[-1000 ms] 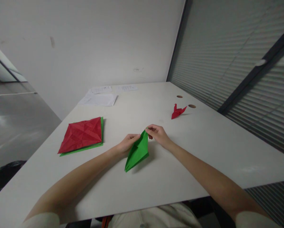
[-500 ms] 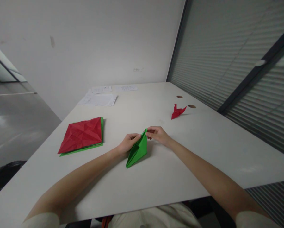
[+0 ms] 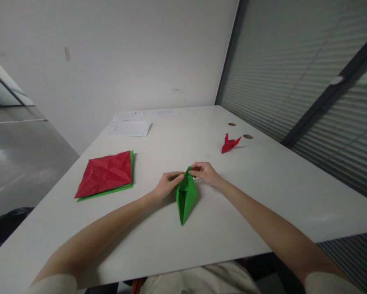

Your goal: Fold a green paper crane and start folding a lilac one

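A folded green paper piece (image 3: 185,197), long and pointed, lies on the white table (image 3: 232,204) with its tip toward me. My left hand (image 3: 166,183) pinches its far end from the left, fingers closed on the paper. My right hand (image 3: 205,172) pinches the same far end from the right. Both forearms reach in from the near table edge.
A creased red sheet on top of a green sheet (image 3: 106,173) lies to the left. A small folded red paper figure (image 3: 229,143) sits far right, near two round holes (image 3: 247,136) in the tabletop. White printed papers (image 3: 131,124) lie at the far end by the wall.
The green piece has swung round: its near point, which aimed toward the left, now aims straight at me. Both hands stayed at its far end, shifting slightly.
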Available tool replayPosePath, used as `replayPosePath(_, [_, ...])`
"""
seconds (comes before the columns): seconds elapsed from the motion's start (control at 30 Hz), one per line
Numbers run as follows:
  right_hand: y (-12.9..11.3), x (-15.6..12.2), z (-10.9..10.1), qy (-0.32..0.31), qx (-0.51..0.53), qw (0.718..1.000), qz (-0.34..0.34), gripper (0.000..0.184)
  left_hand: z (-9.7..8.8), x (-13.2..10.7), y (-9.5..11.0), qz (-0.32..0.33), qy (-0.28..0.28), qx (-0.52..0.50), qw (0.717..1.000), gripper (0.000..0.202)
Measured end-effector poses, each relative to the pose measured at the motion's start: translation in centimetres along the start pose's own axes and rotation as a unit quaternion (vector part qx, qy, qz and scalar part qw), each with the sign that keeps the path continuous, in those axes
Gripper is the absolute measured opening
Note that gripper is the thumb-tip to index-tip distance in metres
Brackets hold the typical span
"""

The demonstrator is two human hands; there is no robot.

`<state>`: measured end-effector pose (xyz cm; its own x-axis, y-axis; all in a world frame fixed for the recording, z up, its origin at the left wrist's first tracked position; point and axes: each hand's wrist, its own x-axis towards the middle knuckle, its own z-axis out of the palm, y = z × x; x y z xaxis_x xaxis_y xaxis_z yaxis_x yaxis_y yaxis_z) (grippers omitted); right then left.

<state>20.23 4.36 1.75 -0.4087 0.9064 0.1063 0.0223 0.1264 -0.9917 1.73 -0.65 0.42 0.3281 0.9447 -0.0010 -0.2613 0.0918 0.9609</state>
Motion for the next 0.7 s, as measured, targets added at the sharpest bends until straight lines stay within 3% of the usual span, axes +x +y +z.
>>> replayPosePath(0.47, [0.4, -0.1, 0.3, 0.006, 0.059, 0.998, 0.01, 0.029, 0.0, 0.0, -0.1, 0.008, -0.014, 0.019, 1.0, 0.044])
replayPosePath(0.7, [-0.1, -0.6, 1.2, -0.019, 0.032, 0.999, 0.025, 0.029, -0.5, 1.0, 1.5, 0.092, 0.054, 0.118, 0.987, 0.042])
